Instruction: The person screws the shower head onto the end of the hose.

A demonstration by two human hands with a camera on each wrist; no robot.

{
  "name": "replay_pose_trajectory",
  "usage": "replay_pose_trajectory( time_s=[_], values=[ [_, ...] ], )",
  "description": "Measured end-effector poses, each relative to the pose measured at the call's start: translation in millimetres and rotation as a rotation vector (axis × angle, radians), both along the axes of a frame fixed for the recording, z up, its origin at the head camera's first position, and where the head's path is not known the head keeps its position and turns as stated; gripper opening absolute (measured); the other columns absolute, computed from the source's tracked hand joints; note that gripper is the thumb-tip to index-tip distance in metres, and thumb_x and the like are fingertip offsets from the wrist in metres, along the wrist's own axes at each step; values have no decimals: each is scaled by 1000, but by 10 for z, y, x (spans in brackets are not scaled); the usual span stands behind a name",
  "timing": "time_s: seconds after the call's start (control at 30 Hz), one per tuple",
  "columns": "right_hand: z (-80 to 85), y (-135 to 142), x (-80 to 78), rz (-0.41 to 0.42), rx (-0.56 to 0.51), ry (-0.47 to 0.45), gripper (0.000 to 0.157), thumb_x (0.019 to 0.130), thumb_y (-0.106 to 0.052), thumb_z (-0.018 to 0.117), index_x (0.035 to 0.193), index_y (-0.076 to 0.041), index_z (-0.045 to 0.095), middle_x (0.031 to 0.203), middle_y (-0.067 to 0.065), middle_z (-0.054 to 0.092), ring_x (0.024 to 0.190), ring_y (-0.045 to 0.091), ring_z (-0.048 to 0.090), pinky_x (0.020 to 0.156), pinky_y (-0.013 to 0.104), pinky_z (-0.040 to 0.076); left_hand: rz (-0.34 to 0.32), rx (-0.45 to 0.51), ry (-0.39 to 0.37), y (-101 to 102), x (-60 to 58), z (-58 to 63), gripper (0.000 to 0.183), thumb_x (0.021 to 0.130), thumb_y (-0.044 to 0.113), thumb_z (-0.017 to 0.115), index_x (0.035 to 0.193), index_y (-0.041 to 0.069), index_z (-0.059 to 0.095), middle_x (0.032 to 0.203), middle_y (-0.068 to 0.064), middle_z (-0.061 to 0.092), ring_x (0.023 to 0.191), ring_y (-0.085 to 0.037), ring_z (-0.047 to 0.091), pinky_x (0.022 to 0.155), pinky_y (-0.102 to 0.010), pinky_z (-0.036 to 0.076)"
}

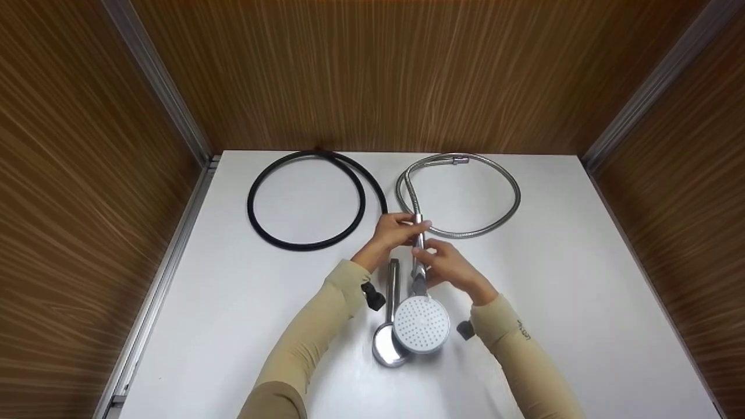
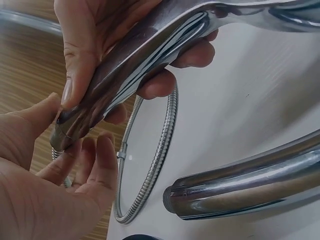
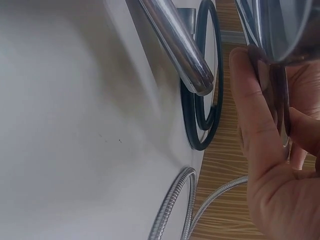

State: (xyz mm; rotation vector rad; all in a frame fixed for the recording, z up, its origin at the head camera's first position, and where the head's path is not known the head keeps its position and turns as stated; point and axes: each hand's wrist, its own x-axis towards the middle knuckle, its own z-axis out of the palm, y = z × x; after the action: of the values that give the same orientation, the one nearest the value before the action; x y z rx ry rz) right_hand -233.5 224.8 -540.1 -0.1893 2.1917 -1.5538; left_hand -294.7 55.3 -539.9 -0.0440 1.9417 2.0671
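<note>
A chrome hand shower [image 1: 422, 325] with a round white nozzle face is raised over the table, its face up toward the head camera. My right hand [image 1: 449, 265] grips its handle, fingers along one side and thumb on the other. At the handle's far end, my left hand [image 1: 394, 231] pinches the connector of a silver metal hose [image 1: 460, 235] between thumb and fingers. In the left wrist view the connector [image 2: 61, 135] sits right at the handle's end. Beneath, a second chrome hand shower [image 1: 391, 346] lies on the table, its threaded end [image 2: 169, 200] bare.
A coiled black hose [image 1: 300, 247] lies at the back left of the white table [image 1: 221, 326]. The silver hose loops at the back right, its other end fitting [image 1: 460, 160] near the back edge. Wood-patterned panels [image 1: 372, 75] enclose the back and both sides.
</note>
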Motion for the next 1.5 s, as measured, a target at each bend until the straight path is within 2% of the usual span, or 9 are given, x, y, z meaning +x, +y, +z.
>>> replay_pose_trajectory(
  time_s=[0.23, 0.63, 0.87, 1.1, 1.2, 1.5],
  values=[
    [-24, -22, -10, -3, -1, -21, 47, 109, -36, 58, 133, 4, 52, 84, 10, 68, 66, 20, 74, 68, 38, 67, 12, 3, -14, -14, 15, 22, 32, 83, 11, 89, 109, -4, 77, 76, 4, 73, 65, -5, 69, 75, -29, 65],
    [-31, -22, 2, -20, -8, -18, 43, 109, -33, 59, 129, 4, 53, 93, 13, 64, 68, 22, 74, 69, 39, 66, 29, 41, -31, -24, 16, 17, 23, 83, 7, 87, 103, -4, 79, 77, 4, 74, 68, -8, 71, 79, -31, 66],
    [-16, -16, 0, -28, -14, -23, 43, 108, -32, 59, 132, 3, 54, 89, 11, 65, 67, 21, 74, 67, 39, 66, 15, 31, -14, 1, 4, 20, 24, 86, 6, 82, 106, -6, 77, 75, 4, 73, 66, -7, 70, 77, -30, 66],
    [-3, -19, -10, -16, -4, -20, 46, 109, -35, 57, 133, 5, 52, 85, 10, 67, 66, 19, 73, 67, 37, 66, -12, 12, -28, 9, -1, 17, 35, 89, 16, 86, 115, -4, 75, 80, 2, 73, 69, -6, 71, 80, -33, 66],
    [-9, -19, -15, -11, 9, -16, 47, 109, -36, 57, 132, 4, 52, 85, 11, 68, 65, 19, 73, 67, 36, 66, -12, 5, -25, 8, 2, 19, 39, 88, 15, 86, 120, -5, 74, 84, 1, 74, 70, -6, 71, 80, -31, 66],
    [-9, -16, -10, -15, 1, -14, 45, 109, -36, 58, 131, 3, 53, 91, 15, 69, 67, 21, 75, 69, 40, 67, 27, 35, -29, 2, 8, 18, 31, 84, 10, 89, 108, -4, 75, 83, 1, 73, 74, -12, 74, 79, -30, 65]
  ],
)
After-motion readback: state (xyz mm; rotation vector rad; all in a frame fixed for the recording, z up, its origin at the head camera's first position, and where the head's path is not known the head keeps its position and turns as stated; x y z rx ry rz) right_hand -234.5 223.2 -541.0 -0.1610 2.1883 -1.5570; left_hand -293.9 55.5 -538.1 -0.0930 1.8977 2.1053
